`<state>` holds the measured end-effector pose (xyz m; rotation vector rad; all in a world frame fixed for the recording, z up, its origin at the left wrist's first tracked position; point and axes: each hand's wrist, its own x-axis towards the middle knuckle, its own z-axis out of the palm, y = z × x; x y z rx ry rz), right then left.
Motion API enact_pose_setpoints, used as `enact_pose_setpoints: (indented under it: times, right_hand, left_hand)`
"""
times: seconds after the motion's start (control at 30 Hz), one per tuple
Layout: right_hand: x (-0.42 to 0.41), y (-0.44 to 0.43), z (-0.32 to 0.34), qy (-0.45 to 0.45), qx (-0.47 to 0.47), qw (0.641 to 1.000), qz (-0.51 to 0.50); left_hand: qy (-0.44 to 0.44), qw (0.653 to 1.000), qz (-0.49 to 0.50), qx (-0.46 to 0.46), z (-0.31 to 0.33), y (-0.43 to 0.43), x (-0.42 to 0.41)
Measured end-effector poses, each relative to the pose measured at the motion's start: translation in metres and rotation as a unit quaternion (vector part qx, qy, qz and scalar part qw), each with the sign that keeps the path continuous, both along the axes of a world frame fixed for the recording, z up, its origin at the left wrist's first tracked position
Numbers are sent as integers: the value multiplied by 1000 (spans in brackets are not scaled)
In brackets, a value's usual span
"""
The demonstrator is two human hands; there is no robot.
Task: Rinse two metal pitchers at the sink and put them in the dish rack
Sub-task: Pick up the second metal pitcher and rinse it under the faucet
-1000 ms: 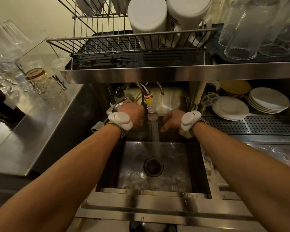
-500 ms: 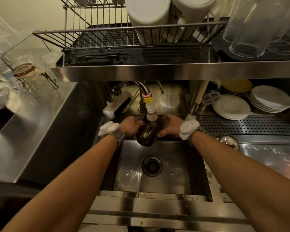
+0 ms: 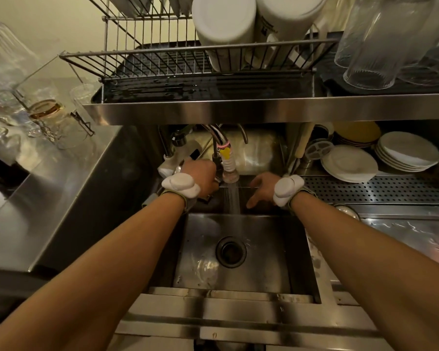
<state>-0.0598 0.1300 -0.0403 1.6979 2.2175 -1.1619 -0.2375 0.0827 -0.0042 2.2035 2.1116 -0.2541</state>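
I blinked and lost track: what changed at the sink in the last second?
The left hand pulled the pitcher left, out from under the tap; the right hand let go and opened. Water now falls straight into the sink. Dish rack unchanged.

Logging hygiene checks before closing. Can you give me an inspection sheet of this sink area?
Surface: steel sink, wet; tap running.
Job's things: pitcher mostly hidden in left hand; dish rack overhead holds white tubs.
Clutter: plates on the right; glassware on left counter.
Grips: left hand curled round pitcher; right hand open beside the stream.
Cables: nothing seen.
Surroundings: steel shelf above sink, tumblers on it.
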Motion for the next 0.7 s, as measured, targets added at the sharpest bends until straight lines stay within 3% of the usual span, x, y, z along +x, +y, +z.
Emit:
enact_pose_setpoints:
  times: [0.27, 0.43, 0.53, 0.7]
  right_hand:
    - [1, -9, 9, -9, 13, 1000, 20]
    - [1, -12, 8, 1, 16, 1000, 21]
    - [0, -12, 6, 13, 3, 1000, 10]
    - [0, -11, -5, 44, -11, 999, -17]
  left_hand:
    - [136, 985, -99, 38, 16, -16, 21]
    - [143, 983, -106, 42, 14, -18, 17]
    - [88, 992, -76, 58, 7, -16, 10]
    - [-128, 985, 109, 26, -19, -2, -5]
